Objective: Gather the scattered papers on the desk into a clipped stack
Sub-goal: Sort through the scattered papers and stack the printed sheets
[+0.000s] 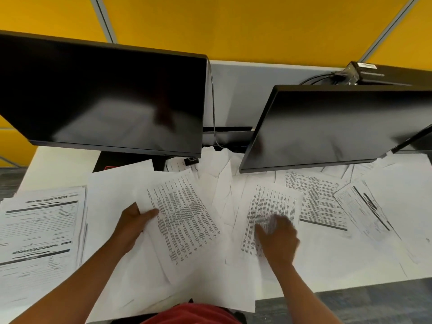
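Two dark monitors stand at the back of the white desk (350,272): the left monitor (105,97) and the right monitor (327,127).

Papers, loose: scattered over the desk in front of both monitors, overlapping, some printed, some blank side up.

Printed sheet (184,216): just in front of the left monitor, tilted, dense text showing. Left hand (134,220) pinches its near-left edge, thumb on top, fingers hidden beneath the paper.

Second printed sheet (268,206): in front of the gap between the monitors, toward the right monitor. Right hand (278,239) lies on it, palm down; the hand is blurred, so whether the fingers grip the paper or merely press it cannot be told.

Table sheet (320,199): directly in front of the right monitor, rows of text with a dark bar along its near edge.

Form sheet (364,206): further right of that, tilted, partly over the blank pages.

Form stack (39,228): well left of the left monitor's near edge, several form pages lying roughly squared.

Binder clip (191,160): small, black, under the left monitor's right corner, among the papers.

Red garment (194,314): at the desk's near edge.
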A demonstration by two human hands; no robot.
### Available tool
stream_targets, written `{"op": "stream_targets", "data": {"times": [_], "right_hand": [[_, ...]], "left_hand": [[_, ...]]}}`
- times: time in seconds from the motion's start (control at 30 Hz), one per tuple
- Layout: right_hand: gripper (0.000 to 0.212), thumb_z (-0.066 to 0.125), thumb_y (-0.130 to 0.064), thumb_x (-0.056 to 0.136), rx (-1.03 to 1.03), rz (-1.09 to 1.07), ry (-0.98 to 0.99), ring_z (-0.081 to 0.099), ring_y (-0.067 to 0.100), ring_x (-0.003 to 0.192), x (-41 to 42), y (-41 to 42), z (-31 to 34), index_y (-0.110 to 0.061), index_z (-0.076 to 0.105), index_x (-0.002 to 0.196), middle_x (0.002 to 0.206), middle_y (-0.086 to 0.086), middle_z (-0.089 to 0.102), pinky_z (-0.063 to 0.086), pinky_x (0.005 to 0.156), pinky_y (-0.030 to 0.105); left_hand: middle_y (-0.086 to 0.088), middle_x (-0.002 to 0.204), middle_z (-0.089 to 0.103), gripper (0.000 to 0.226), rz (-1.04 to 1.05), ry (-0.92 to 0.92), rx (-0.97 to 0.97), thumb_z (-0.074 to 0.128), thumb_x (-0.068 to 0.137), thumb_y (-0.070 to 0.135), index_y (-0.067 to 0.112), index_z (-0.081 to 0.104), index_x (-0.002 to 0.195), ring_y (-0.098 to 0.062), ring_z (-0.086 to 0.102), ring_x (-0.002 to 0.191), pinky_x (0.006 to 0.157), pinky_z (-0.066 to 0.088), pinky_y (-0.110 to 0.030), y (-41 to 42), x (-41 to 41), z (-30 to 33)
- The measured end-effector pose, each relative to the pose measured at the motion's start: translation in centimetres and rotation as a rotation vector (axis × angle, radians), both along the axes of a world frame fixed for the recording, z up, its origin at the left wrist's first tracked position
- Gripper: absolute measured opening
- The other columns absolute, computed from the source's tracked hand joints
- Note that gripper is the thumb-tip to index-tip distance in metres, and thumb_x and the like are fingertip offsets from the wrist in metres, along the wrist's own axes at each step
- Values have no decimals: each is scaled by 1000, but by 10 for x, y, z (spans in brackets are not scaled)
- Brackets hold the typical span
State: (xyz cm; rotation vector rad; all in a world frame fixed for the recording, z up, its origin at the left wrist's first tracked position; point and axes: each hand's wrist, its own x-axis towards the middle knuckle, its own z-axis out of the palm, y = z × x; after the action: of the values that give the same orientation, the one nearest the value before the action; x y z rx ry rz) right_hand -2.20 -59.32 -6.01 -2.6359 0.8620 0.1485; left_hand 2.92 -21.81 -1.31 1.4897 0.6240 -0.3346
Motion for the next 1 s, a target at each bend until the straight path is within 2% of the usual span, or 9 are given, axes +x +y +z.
{"op": "stream_targets", "data": {"times": [0.13, 0.33, 0.47, 0.53, 0.57, 0.63, 0.7, 0.83, 1.0], "right_hand": [[117, 81, -71, 62, 32, -309, 190, 46, 44, 131, 3, -35, 7, -13, 30, 150, 144, 25, 46, 38, 106, 57], [109, 94, -48, 58, 311, -474, 216, 53, 45, 124, 17, -74, -6, -7, 36, 140, 134, 23, 53, 44, 105, 56], [57, 88, -30, 61, 432, -446, 179, 67, 33, 88, 13, -86, -1, -4, 68, 108, 100, 17, 71, 57, 77, 39], [14, 79, -14, 76, 542, -410, 29, 61, 29, 77, 12, -78, 17, -8, 68, 83, 84, 13, 71, 47, 65, 31], [13, 75, -10, 82, 608, -396, -56, 60, 32, 77, 12, -76, 24, -10, 64, 75, 79, 10, 68, 45, 63, 31], [6, 68, -11, 88, 803, -347, -132, 68, 40, 92, 12, -67, 38, -6, 67, 84, 86, 14, 71, 56, 75, 41], [20, 60, -8, 92, 1090, -291, -125, 68, 44, 105, 15, -53, 53, -6, 71, 109, 107, 21, 73, 54, 93, 60], [39, 49, 0, 99, 1372, -124, -32, 66, 34, 118, 30, 0, 89, -14, 58, 135, 127, 13, 69, 48, 105, 54], [39, 49, -7, 101, 1452, 140, 108, 66, 31, 119, 49, 64, 121, -20, 54, 138, 130, 9, 68, 56, 97, 45]], "left_hand": [[4, 107, 77, 28, 18, -10, -49, 71, 90, 29, 22, 70, 117, -14, 71, 101, 91, 53, -35, -10, -3, 4], [-2, 116, 74, 42, -112, -47, -36, 68, 87, -4, 19, 64, 122, -21, 69, 109, 104, 49, -47, -18, -5, 2], [-15, 123, 69, 41, -113, -12, -293, 63, 86, -7, 9, 65, 124, -32, 67, 114, 105, 48, -51, -19, 4, 18], [-19, 128, 66, 51, -169, -10, -423, 80, 74, 5, 8, 67, 123, -36, 65, 116, 100, 51, -50, -17, 7, 29], [-20, 129, 65, 63, -198, -14, -479, 91, 63, 12, 8, 69, 122, -37, 64, 117, 97, 53, -49, -16, 9, 35], [-21, 129, 65, 79, -248, -48, -557, 96, 51, 19, 9, 68, 124, -40, 63, 118, 94, 55, -49, -15, 14, 45], [-20, 130, 64, 74, -276, -74, -569, 90, 64, 15, 8, 61, 133, -40, 62, 120, 97, 54, -49, -22, 19, 53], [-15, 127, 67, 44, -205, -41, -426, 55, 92, -7, 11, 59, 133, -35, 63, 119, 104, 49, -49, -43, 19, 42], [-16, 127, 67, 36, -6, 3, -373, 52, 95, -3, 9, 63, 128, -33, 62, 121, 110, 41, -52, -39, 3, 29]]}}
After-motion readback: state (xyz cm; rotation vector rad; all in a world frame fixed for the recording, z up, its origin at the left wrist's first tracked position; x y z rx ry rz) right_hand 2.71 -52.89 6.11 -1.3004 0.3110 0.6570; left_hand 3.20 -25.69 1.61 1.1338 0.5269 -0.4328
